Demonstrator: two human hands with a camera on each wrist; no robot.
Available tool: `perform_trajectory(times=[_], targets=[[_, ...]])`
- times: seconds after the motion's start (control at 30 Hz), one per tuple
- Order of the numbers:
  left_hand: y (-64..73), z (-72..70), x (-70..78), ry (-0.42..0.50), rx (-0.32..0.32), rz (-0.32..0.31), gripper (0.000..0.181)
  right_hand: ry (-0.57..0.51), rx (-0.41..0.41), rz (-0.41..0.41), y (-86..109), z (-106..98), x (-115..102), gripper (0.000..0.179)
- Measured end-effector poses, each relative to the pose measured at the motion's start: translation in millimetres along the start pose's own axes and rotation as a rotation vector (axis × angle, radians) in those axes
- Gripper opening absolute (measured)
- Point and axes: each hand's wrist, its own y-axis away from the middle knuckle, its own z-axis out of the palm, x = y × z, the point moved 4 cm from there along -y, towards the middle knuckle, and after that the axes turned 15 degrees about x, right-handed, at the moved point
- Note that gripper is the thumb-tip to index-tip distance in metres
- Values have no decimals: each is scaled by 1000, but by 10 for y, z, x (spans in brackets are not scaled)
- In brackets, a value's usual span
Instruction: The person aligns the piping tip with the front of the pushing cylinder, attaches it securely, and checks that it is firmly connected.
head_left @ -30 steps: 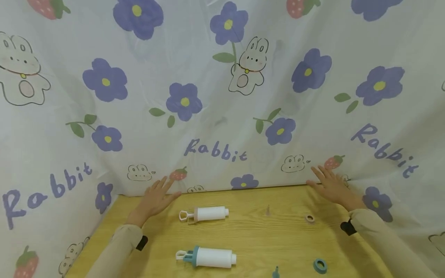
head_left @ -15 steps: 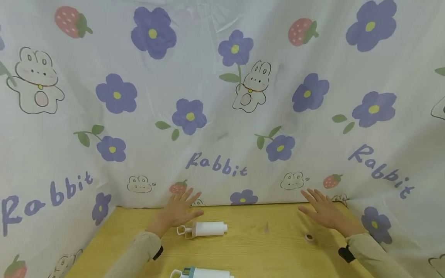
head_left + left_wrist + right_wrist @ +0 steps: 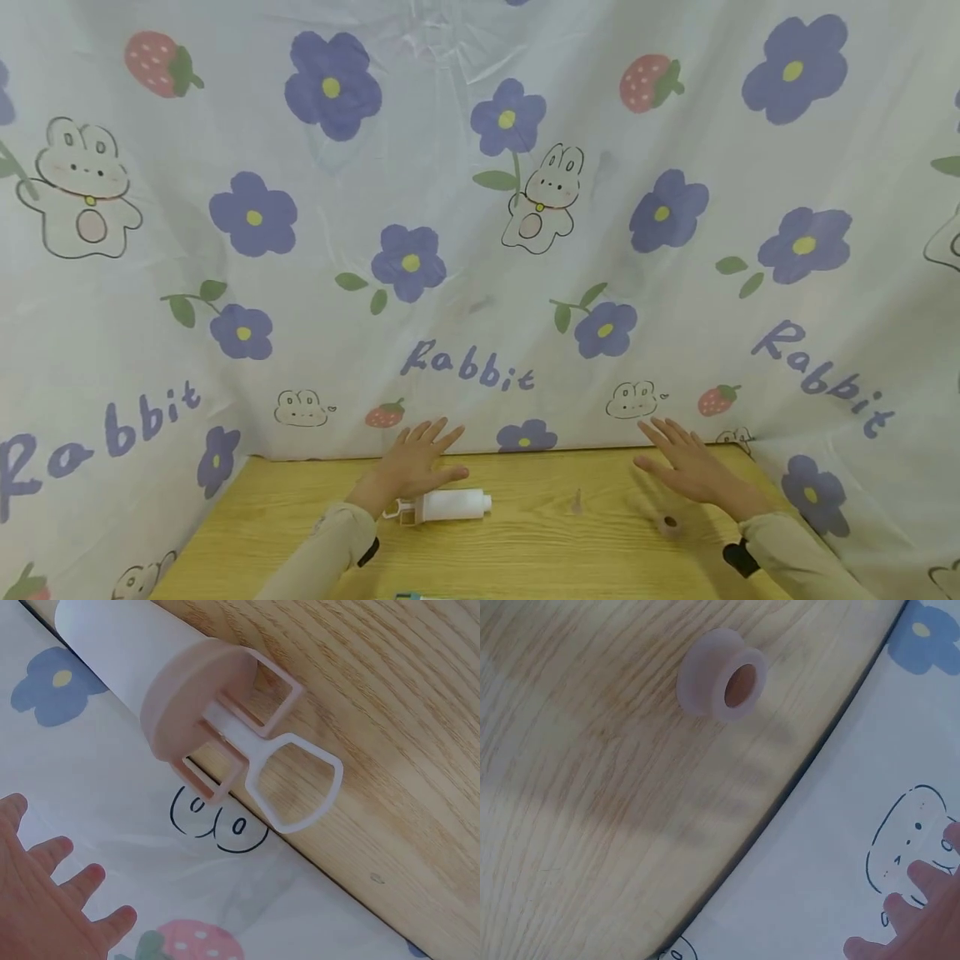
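Observation:
My left hand [image 3: 415, 467] is held above the wooden table with fingers spread, holding nothing. Below its thumb lies a white syringe-like tube [image 3: 456, 505]. In the left wrist view its pink end cap [image 3: 176, 697] carries two finger loops, and a white plunger handle [image 3: 336, 780] sticks out between them. On the right, my other hand [image 3: 693, 468] also hovers with spread fingers, touching nothing. A pink flanged ring [image 3: 697, 675] lies on the table near it, with an open hole through it. Between the hands stands a small pinkish pointed nozzle [image 3: 576, 502].
A patterned white cloth [image 3: 465, 275] hangs behind the table and along both sides, meeting the far edge of the wooden tabletop [image 3: 525, 542]. At the bottom of the head view, a sliver of a teal and white piece [image 3: 408, 596] shows.
My left hand has moved right, now over the syringe-like tube's handle end; the right hand has shifted slightly left. The head view has tilted up, dropping the teal pieces mostly out of sight.

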Motion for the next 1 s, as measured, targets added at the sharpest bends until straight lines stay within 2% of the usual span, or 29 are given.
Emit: perform_trajectory(times=[0.27, 0.47, 0.77, 1.0], targets=[[-28, -13, 32, 36, 17, -11, 78, 15, 19, 0, 57, 36, 65, 70], [-27, 14, 16, 49, -25, -31, 80, 2, 19, 6, 89, 23, 66, 70], [-24, 47, 28, 77, -30, -18, 80, -22, -8, 34, 119, 37, 82, 71], [-44, 90, 148, 164, -33, -16, 82, -72, -39, 75, 144, 49, 93, 70]])
